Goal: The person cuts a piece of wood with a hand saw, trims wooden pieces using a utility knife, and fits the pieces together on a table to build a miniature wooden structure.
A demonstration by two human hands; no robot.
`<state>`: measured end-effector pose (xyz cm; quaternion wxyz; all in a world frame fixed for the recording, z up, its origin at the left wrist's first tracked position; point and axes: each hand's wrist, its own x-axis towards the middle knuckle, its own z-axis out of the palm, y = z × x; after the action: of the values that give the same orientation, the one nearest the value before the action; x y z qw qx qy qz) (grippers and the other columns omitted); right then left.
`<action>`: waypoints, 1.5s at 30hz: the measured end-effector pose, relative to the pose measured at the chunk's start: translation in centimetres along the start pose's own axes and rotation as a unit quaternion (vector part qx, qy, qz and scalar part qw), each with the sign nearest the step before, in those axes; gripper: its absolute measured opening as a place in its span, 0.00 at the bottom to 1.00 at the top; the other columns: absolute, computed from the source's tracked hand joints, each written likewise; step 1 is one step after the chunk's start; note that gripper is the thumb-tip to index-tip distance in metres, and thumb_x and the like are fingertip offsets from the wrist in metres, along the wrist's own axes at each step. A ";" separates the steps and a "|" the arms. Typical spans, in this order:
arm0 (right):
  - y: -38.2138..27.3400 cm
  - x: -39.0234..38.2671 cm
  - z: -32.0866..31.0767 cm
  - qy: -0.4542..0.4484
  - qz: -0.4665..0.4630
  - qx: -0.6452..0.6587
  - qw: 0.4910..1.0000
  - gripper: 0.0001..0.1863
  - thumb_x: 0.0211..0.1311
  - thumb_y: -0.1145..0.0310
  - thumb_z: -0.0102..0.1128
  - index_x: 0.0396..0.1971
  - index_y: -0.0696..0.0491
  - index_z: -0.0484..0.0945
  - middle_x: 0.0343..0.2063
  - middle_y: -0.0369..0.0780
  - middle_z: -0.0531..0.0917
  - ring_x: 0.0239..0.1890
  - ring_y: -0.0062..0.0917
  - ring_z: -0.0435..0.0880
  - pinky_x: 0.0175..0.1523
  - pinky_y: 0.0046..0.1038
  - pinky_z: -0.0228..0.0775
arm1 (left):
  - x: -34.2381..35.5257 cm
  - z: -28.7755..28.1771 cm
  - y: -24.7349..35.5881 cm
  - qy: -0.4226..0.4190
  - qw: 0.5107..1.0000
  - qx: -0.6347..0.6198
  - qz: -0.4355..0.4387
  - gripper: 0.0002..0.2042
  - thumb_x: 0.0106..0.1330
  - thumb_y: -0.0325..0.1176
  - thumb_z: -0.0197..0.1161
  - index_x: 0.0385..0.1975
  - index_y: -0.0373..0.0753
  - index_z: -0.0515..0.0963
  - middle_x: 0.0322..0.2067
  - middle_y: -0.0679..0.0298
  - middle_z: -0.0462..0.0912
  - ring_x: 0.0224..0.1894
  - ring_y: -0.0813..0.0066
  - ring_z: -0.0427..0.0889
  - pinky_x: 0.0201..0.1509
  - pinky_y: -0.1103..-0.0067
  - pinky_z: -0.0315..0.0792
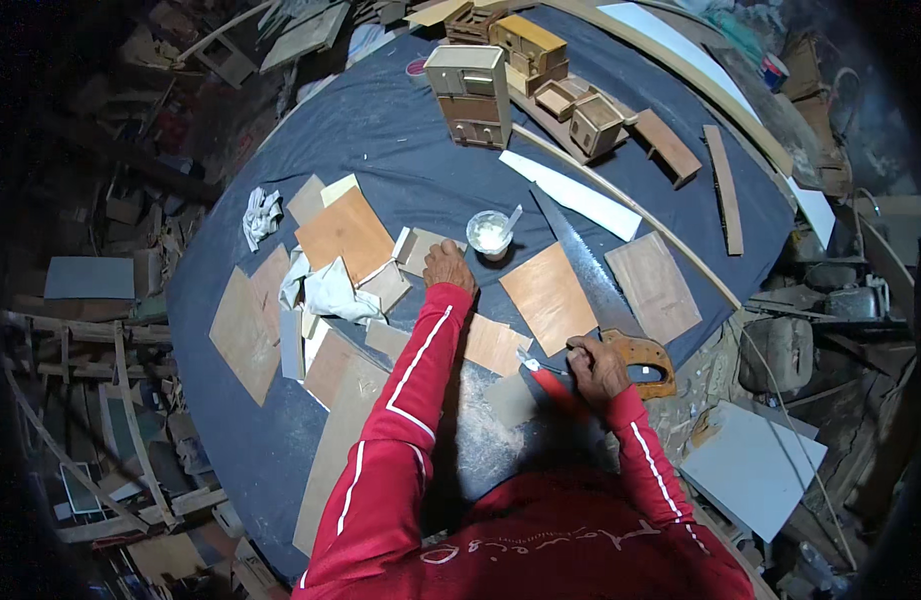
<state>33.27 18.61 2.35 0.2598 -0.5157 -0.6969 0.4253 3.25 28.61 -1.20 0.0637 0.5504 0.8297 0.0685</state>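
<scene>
While the left hand (449, 264) rests fingers-down on a small wooden piece (418, 247) beside the glue cup (490, 232), gripping nothing, the right hand (595, 368) is clenched round a thin tool (541, 366) by the saw (611, 300). Judging by this, assembly is partway: three little cabinets (473, 92) stand finished, roughly a dozen cut panels (549, 296) lie loose.

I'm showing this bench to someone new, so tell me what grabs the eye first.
First, the person's red sleeves coming up from the lower edge: the left hand reaches to small wood pieces beside a cup of white glue, while the right hand grips a thin tool next to the handsaw. Around them, flat wood panels lie scattered on the dark blue table. At the far edge stand little wooden drawer boxes.
</scene>
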 end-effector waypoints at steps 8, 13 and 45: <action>-0.9 -0.7 -0.7 0.011 0.061 0.012 0.998 0.15 0.61 0.67 0.59 0.43 0.59 0.79 0.28 0.46 0.84 0.29 0.31 0.83 0.36 0.31 0.75 | -0.8 -3.2 1.0 -0.063 0.997 -0.039 0.029 0.40 0.53 0.42 0.68 0.62 0.27 0.57 0.46 0.35 0.75 0.49 0.40 0.77 0.55 0.63 0.72; -5.0 3.3 3.1 -0.025 0.022 0.110 0.993 0.13 0.61 0.67 0.58 0.41 0.60 0.80 0.28 0.48 0.84 0.30 0.32 0.85 0.37 0.30 0.76 | 2.7 -3.0 -5.3 -0.138 0.958 -0.239 -0.071 0.32 0.64 0.61 0.49 0.47 0.32 0.78 0.47 0.40 0.79 0.54 0.44 0.76 0.59 0.64 0.68; -6.0 19.3 17.1 0.089 0.140 0.032 0.986 0.22 0.60 0.53 0.59 0.25 0.61 0.82 0.19 0.46 0.83 0.20 0.27 0.84 0.30 0.31 0.76 | 2.8 -1.1 -5.4 -0.120 0.950 -0.286 -0.023 0.14 0.59 0.43 0.58 0.34 0.41 0.86 0.31 0.51 0.85 0.39 0.54 0.84 0.46 0.69 0.75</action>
<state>10.15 30.57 -2.62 0.2756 -0.6354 -0.5777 0.4319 -2.93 29.04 -1.25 0.3189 0.4942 0.7738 0.2351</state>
